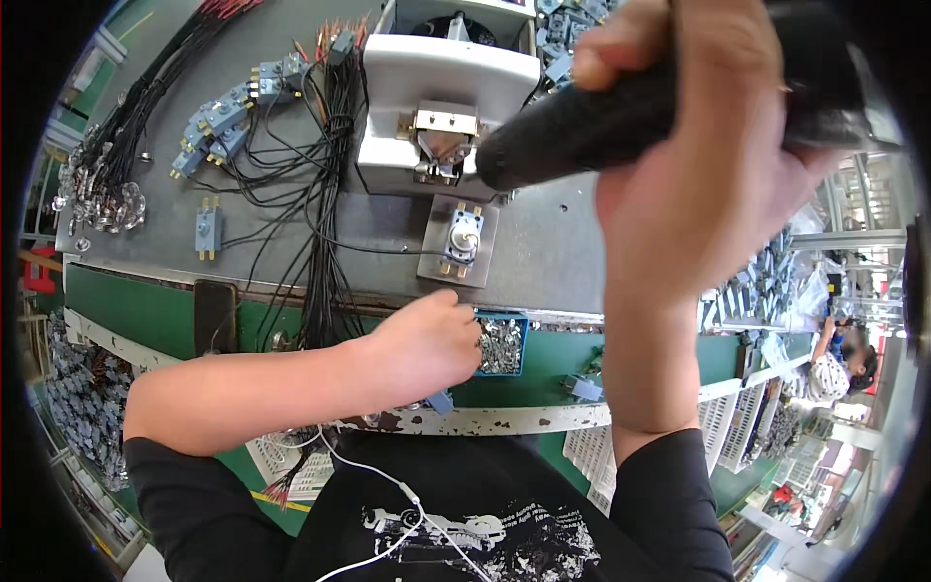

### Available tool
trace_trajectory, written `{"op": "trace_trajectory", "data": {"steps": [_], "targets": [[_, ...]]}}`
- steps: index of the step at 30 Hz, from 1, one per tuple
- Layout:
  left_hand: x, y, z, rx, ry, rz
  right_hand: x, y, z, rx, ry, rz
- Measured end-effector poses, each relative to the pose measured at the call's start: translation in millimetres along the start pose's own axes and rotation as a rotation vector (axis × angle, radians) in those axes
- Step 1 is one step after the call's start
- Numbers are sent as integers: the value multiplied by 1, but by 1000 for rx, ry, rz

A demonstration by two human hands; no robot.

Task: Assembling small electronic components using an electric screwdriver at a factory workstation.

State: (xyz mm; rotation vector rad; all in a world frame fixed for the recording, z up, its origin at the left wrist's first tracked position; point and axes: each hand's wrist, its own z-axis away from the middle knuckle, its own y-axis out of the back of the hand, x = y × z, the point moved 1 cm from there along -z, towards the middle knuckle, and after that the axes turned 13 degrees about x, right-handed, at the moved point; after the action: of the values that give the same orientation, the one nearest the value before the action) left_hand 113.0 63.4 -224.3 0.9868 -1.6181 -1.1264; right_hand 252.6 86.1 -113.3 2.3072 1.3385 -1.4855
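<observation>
My right hand (693, 209) is wrapped round a black electric screwdriver (582, 131). Its narrow end reaches down to the front of a white screw feeder (451, 73), by the metal pick-up part (446, 145). My left hand (427, 341) is closed at the left edge of a blue tray (525, 344) of small metal parts; its fingertips are hidden. Just beyond it, a small grey-blue switch (465, 238) with a white round centre and brass terminals sits on a square metal fixture (433, 254). A black wire runs to this switch from the left.
Several wired grey switches (223, 112) and a black wire bundle (335, 155) lie on the left of the metal bench. A dark phone-like slab (214, 315) rests at the green edge. Loose switches (761, 281) are heaped at the right, where a co-worker (834, 373) sits farther off.
</observation>
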Motion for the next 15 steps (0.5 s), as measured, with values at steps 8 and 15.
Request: {"op": "trace_trajectory", "data": {"steps": [8, 15], "targets": [[1, -4, 6, 110, 39, 127, 6, -25, -7, 71, 56, -139], [-2, 1, 3, 12, 88, 312, 17, -23, -4, -42, 6, -128]]}}
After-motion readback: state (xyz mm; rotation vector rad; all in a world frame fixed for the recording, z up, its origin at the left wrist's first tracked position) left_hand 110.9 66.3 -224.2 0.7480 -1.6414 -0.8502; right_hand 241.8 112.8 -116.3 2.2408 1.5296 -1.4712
